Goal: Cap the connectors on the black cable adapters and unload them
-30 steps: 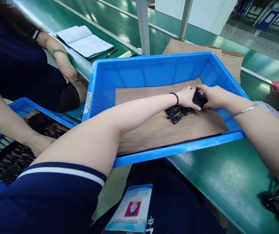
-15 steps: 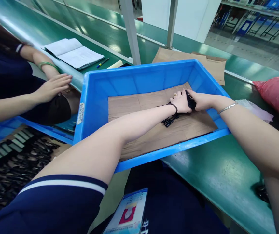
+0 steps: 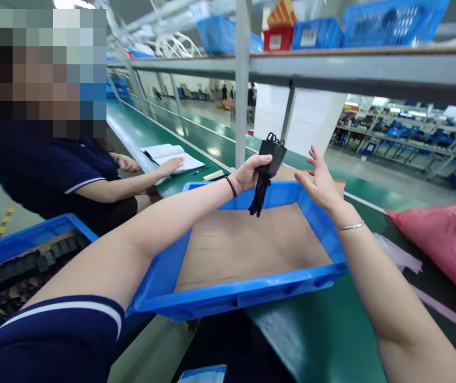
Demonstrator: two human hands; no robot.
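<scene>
My left hand [image 3: 249,173] is closed around a bundle of flat black pieces [image 3: 274,155] and holds it up over the blue bin [image 3: 207,295]. Small loops stick out at the bundle's top, and thin black strands hang from its bottom; the exact kind of part is unclear. To the right of the bundle, apart from it, my right hand [image 3: 318,183] is raised with fingers spread and nothing in it. Brown cardboard [image 3: 247,242] lines the floor of the bin.
At left, another blue bin [image 3: 70,221] holds rows of black parts. A co-worker [image 3: 92,170] sits beyond it, one hand on an open notebook [image 3: 190,160]. A red plastic bag [image 3: 447,239] lies on the green bench at right. A shelf [image 3: 355,72] crosses overhead.
The black bundle has come up off the cardboard in my left hand. My right hand has let go of it and opened. The view has tilted up, and the co-worker's hand is now on the notebook.
</scene>
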